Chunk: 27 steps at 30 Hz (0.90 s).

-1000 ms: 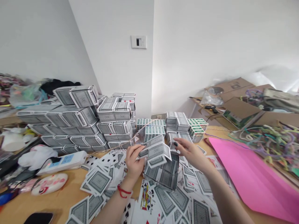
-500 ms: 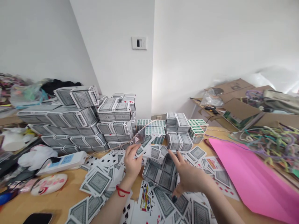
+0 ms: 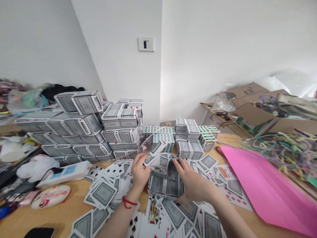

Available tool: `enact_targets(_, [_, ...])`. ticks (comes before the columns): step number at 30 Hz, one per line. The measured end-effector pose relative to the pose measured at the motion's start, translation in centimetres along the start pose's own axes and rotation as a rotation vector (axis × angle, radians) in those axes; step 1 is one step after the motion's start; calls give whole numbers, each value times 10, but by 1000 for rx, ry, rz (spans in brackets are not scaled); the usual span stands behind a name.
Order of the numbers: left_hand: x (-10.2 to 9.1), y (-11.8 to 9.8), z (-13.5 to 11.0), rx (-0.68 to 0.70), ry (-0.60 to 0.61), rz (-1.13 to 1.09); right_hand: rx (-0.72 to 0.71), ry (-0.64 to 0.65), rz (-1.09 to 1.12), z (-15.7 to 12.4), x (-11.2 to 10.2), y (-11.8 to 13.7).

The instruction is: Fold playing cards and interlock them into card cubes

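My left hand pinches a few playing cards held up above the table. My right hand rests with spread fingers on the right side of a small box built from green-backed cards, which stands on the wooden table. Loose cards lie scattered all around both hands, some face up.
A wall of stacked card packs rises at the back left, smaller stacks behind the box. A pink paper sheet lies at right beside coloured strings and cardboard boxes. A white device and a phone lie left.
My right hand came down from the raised cards onto the right side of the card box. The folded cards held up earlier now sit in the box; my left hand keeps only a few.
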<state>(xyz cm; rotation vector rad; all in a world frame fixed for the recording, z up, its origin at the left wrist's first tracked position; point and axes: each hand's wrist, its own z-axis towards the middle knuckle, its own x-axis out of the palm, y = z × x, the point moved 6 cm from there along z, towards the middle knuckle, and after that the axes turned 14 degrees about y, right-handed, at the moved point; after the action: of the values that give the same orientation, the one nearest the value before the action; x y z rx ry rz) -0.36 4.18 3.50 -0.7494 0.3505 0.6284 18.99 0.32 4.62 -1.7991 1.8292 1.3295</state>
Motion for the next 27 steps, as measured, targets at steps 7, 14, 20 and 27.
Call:
enact_targets(7, [-3,-2,3,-16,-19,8,-111,51,131,4,-5,-19])
enact_targets(14, [-2,3,3,-44,2,0,-184,-6,162,6,-8,-23])
enact_targets(20, [-4,10,4,-115,3,-13,-282,-66,149,11,-7,-19])
enact_targets(27, [-4,13,4,-146,-12,-33,-398,-134,196,12,-16,-22])
